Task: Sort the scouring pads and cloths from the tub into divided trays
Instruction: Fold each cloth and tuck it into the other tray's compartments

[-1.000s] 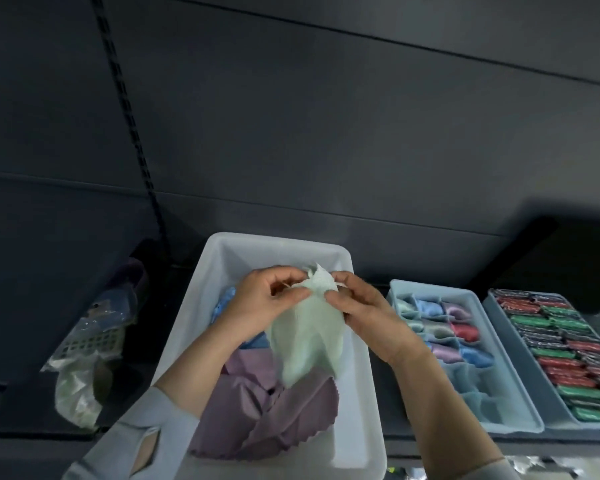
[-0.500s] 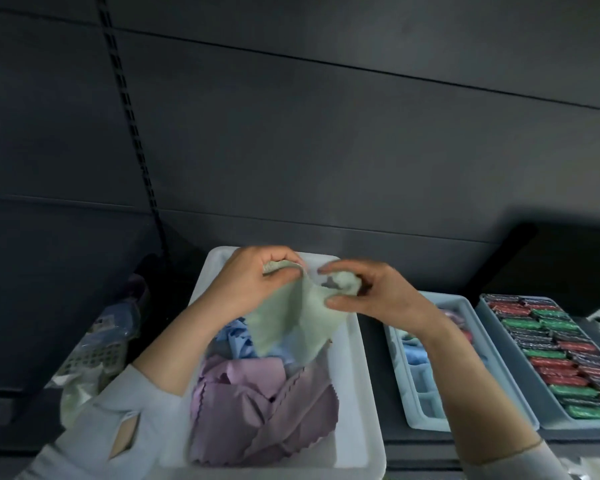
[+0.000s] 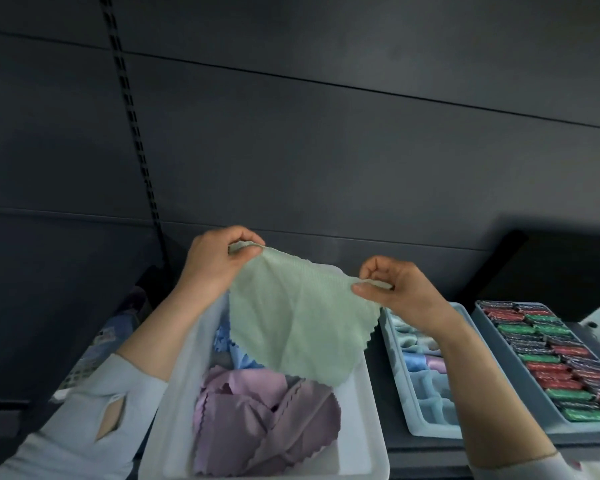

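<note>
Head view: my left hand (image 3: 211,263) and right hand (image 3: 400,292) pinch a green cloth (image 3: 300,315) spread above the white tub (image 3: 368,427). It hides part of the purple cloths (image 3: 257,420); 2 divided trays (image 3: 426,415) sit to the right.

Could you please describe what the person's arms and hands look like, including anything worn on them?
Both hands, the left hand and the right hand, are bare: no gloves, and no rings or watch visible. The forearms are bare too. The left sleeve is pale grey-blue, pushed up the arm, with a teardrop-shaped cut-out. Only the edge of a similar pale right sleeve shows.
</note>
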A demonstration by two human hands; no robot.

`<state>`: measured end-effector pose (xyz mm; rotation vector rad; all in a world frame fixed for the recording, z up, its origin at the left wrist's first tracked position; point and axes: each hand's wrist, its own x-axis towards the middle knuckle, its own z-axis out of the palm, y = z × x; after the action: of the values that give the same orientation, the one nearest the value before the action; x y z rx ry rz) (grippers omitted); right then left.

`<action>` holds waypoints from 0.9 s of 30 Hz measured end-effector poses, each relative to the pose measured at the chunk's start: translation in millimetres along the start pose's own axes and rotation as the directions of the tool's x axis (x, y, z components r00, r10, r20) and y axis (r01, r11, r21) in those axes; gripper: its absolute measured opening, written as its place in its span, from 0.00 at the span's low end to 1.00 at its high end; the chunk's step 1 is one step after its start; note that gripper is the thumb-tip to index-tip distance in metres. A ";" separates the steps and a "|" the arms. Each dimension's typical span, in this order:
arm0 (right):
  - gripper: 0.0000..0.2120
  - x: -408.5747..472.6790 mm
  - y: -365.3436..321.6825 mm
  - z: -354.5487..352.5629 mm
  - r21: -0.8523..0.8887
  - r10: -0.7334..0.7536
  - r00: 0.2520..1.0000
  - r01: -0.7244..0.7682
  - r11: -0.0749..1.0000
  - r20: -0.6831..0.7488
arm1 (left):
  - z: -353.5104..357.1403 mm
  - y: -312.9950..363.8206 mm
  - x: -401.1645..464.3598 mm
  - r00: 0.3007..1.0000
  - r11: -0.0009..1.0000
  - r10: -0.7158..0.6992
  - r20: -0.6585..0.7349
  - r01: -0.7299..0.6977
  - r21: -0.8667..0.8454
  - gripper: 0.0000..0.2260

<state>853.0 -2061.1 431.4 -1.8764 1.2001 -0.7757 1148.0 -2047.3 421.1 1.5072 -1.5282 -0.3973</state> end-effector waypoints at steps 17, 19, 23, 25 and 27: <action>0.09 -25.7 -26.7 22.9 0.044 -0.148 0.925 0.141 0.989 0.351 | 37.6 15.2 -17.5 0.988 0.921 0.061 0.144 0.000 -0.390 0.15; 0.08 -20.6 -25.5 30.5 0.108 -0.105 0.984 0.089 0.990 0.146 | 42.6 24.8 -21.6 0.974 0.897 0.080 0.212 0.022 -0.442 0.15; 0.07 -13.3 -30.9 34.0 0.299 -0.043 0.991 0.078 0.951 -0.124 | 44.8 40.1 -28.8 0.939 0.863 0.165 0.301 0.011 -0.505 0.11; 0.08 -10.0 -33.0 33.9 0.321 -0.012 0.987 0.064 0.945 -0.162 | 43.8 43.3 -29.6 0.924 0.860 0.202 0.323 -0.010 -0.510 0.11; 0.09 -7.9 -34.6 34.7 0.325 -0.012 0.983 0.072 0.943 -0.183 | 43.1 45.0 -29.5 0.912 0.859 0.232 0.338 -0.029 -0.511 0.11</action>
<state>893.9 -2035.1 441.8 -1.5850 1.0616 -1.1160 1082.1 -2027.3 422.0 0.9395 -1.6548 -0.9781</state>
